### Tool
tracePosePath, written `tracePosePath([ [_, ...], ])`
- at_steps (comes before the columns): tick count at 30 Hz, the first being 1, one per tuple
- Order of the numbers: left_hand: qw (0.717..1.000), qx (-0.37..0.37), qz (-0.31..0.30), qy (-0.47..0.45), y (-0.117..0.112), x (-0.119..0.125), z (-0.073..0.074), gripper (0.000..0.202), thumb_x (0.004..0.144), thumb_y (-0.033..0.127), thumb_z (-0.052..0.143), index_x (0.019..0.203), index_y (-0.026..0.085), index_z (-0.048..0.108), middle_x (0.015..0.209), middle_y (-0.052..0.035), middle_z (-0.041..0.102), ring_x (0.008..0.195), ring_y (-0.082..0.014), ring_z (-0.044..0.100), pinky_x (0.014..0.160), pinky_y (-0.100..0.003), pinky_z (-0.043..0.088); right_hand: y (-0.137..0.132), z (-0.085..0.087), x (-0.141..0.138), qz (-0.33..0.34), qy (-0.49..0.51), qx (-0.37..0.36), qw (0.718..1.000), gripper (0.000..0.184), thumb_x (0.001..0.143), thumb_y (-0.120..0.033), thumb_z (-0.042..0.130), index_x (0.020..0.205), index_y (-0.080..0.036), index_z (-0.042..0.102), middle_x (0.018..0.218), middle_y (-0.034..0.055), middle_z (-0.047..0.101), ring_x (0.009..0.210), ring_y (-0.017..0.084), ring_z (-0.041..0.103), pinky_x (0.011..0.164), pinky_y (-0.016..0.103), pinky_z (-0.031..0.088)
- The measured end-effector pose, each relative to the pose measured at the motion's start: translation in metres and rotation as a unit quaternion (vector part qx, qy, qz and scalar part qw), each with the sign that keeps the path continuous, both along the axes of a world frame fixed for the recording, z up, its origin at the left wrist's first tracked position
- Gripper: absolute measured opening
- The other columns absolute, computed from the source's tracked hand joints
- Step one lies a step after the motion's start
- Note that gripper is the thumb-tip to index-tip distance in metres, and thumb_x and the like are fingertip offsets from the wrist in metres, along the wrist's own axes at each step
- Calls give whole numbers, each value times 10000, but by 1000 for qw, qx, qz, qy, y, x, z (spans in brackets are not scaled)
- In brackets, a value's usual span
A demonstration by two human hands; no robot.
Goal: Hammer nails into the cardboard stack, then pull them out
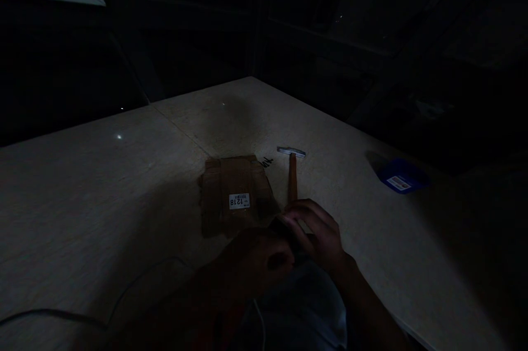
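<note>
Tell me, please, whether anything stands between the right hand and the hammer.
Nothing visible does: in this view the hammer points its handle straight at the right hand, though whether they touch is unclear. The cardboard lies to the left, out of that line.

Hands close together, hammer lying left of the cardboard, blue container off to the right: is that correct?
Not quite: the head view shows the hammer right of the cardboard. The left hand and right hand are close together, and the blue container sits off to the right.
</note>
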State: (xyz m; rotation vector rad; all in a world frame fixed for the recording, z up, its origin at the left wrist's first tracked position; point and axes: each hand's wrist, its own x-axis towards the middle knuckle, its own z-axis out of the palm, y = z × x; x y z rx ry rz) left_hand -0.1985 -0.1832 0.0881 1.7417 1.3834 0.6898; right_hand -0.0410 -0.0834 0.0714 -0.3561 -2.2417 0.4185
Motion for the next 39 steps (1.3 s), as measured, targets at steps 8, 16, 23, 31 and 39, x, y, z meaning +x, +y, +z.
tracePosePath([
  [8, 997, -17, 43, -61, -4, -13, 10, 91, 761, 236, 712, 841, 194, 706, 815, 9, 700, 726, -121, 597, 652, -210, 433, -2, 7, 4, 18, 53, 22, 998, 93, 887, -123, 674, 934, -188, 628, 802, 47, 675, 735, 163, 659, 637, 275, 562],
  [16, 980, -14, 172, -104, -3, -26, 23, 315, 930, 429, 511, 910, 205, 732, 849, -7, 738, 786, -149, 656, 697, -229, 486, -5, 10, 13, 17, 58, 44, 997, 107, 923, -149, 644, 1005, -208, 679, 846, 40, 694, 746, 150, 666, 658, 276, 560],
  [23, 988, 25, 148, -45, -2, -19, 20, 235, 906, 345, 537, 908, 219, 736, 823, 13, 731, 760, -135, 641, 702, -222, 481, 0, 12, 11, 43, 23, 90, 995, 141, 984, -181, 549, 978, -191, 690, 852, 49, 702, 745, 142, 659, 667, 265, 538],
  [31, 987, 65, 88, 115, -3, -19, 14, 303, 969, 264, 399, 968, 211, 697, 936, -33, 736, 840, -174, 663, 762, -288, 490, 10, 9, 10, 73, -85, 136, 984, 154, 1001, -164, 505, 974, -181, 655, 879, 53, 719, 791, 153, 661, 696, 274, 538],
  [39, 960, 96, 74, 251, -2, -14, 6, 264, 950, 199, 431, 1014, 201, 687, 964, -90, 722, 826, -225, 662, 753, -357, 513, 12, 6, 4, 85, -134, 147, 976, 213, 1018, -156, 440, 951, -170, 642, 875, 60, 713, 785, 163, 660, 688, 284, 542],
])
